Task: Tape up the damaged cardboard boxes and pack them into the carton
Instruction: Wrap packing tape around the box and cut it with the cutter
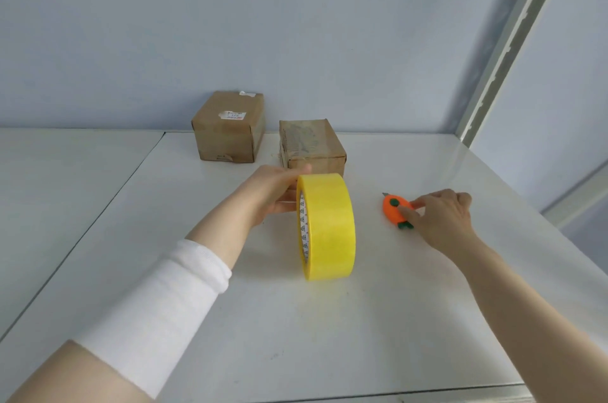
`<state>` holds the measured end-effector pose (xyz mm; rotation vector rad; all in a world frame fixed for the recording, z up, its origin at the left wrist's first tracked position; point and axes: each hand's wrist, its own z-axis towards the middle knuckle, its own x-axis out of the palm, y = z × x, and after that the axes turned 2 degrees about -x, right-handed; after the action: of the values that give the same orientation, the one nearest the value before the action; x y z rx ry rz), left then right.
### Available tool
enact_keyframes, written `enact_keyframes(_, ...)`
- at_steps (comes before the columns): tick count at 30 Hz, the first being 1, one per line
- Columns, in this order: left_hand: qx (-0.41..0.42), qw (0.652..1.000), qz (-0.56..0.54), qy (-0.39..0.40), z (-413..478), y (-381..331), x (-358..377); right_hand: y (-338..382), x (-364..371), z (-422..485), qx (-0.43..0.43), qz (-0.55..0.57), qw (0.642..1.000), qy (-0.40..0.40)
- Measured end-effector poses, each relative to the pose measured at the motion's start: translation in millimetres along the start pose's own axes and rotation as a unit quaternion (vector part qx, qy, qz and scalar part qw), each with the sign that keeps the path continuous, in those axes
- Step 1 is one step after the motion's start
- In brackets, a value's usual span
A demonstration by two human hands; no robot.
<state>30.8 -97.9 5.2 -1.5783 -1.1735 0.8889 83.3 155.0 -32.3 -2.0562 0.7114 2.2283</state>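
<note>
The taller cardboard box sits at the far side of the white table, and the lower cardboard box is just to its right, a little apart. No carton is in view. Nearer you, the yellow tape roll stands on edge, and your left hand curls over its far rim. Out to the right, your right hand pinches the orange carrot-shaped cutter lying on the table. You appear to be gathering tools, with taping not yet begun. Next, you'll need to find the tape's loose end and bring a box near.
</note>
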Motion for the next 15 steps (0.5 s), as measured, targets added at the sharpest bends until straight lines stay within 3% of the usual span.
enact_keyframes(3,0.019,1.0,-0.021,-0.011,2,5,0,9,-4,1,-0.018,0.145,0.989,-0.02)
enact_keyframes(7,0.027,0.998,-0.042,-0.024,3,9,0,37,-18,1,-0.036,0.446,0.894,0.001)
enact_keyframes(11,0.041,0.998,-0.038,-0.028,2,10,-1,67,-34,4,-0.118,0.521,0.839,0.107)
enact_keyframes(15,0.047,0.997,-0.049,-0.031,1,11,0,87,-39,9,-0.123,0.555,0.806,0.167)
